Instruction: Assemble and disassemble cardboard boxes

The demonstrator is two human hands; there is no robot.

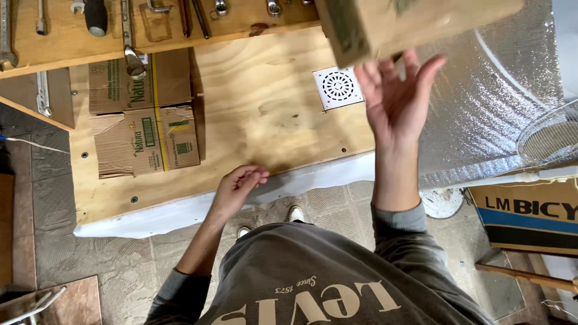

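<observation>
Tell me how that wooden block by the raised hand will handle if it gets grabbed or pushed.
The wooden block looks solid and thick, so probably stiff and fairly heavy for its size. Its flat faces and square edges suggest it would slide rather than roll. The right hand is open beneath it, fingers spread, and the rough-looking grain should give decent grip, though the block is blurred.

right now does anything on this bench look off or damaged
The flattened cardboard box on the plywood bench is torn and creased. The wooden block by the right hand is blurred, and the open fingers do not grip it. The left hand holds nothing.
</observation>
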